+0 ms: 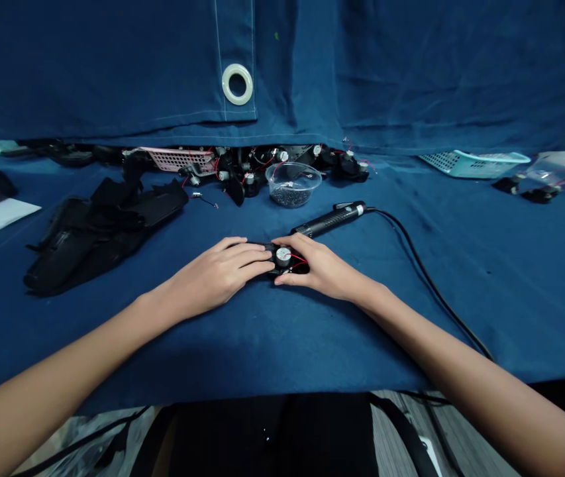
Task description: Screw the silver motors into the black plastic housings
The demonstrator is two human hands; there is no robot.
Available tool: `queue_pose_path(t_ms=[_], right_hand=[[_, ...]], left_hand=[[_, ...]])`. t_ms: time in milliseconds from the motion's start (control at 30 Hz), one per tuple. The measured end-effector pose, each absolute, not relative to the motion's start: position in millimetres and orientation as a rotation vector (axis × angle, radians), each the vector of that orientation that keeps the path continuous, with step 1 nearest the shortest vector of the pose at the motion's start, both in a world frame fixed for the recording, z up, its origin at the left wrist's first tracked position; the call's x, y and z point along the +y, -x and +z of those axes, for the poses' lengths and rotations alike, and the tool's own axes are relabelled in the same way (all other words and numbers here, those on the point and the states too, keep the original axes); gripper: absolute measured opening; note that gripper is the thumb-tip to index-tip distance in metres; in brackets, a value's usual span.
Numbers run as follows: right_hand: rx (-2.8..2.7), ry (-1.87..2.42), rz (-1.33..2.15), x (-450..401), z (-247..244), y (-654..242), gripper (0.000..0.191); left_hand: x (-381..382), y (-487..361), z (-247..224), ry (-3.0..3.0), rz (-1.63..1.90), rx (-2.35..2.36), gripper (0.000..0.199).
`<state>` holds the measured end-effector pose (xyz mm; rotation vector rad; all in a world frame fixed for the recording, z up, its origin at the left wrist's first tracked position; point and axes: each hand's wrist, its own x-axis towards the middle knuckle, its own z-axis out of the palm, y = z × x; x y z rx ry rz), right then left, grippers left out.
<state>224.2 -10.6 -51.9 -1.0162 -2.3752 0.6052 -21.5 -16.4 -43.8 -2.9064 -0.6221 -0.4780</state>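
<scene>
A small black plastic part bearing a silver round motor (283, 256) and thin red wires lies on the blue cloth between my hands. My left hand (225, 268) rests over its left side, fingers together and closed on the black plastic, hiding much of it. My right hand (324, 265) grips the right end, with the thumb at the near edge and the fingers at the far edge. Just beyond my right fingers lies a black electric screwdriver (332, 218), its tip hidden behind them.
Behind stands a clear plastic bowl (293, 185) of small dark screws. Several wired motor parts (247, 179) crowd near a pink basket (183, 161). Black fabric pieces (98, 232) lie left, a light-blue basket (481, 164) right. A cable (424, 271) runs rightward; a blue curtain (138, 66) hangs behind.
</scene>
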Motion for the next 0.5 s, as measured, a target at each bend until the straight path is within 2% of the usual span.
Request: queue_pose_path(t_ms=[167,267,367,500], right_hand=[[-2.336,1.13,0.719,-8.5,-51.8,-225.9,0.071],[-2.432,1.114,0.568,-5.4,-52.8,-225.4,0.066],[-2.501,1.093,0.483,-6.2,-50.7,-224.0,0.067],[-2.416,1.145,0.738,-7.6,-36.5,-231.4,0.075]], left_hand=[[-15.8,23.8,-43.8,2.935,-0.49,-0.636,0.045],[-15.5,24.0,-43.5,2.947,-0.49,-0.647,0.047],[-18.5,21.9,-38.1,2.947,-0.467,-0.67,0.04],[-24.4,13.1,-19.9,2.969,-0.44,-0.759,0.03]])
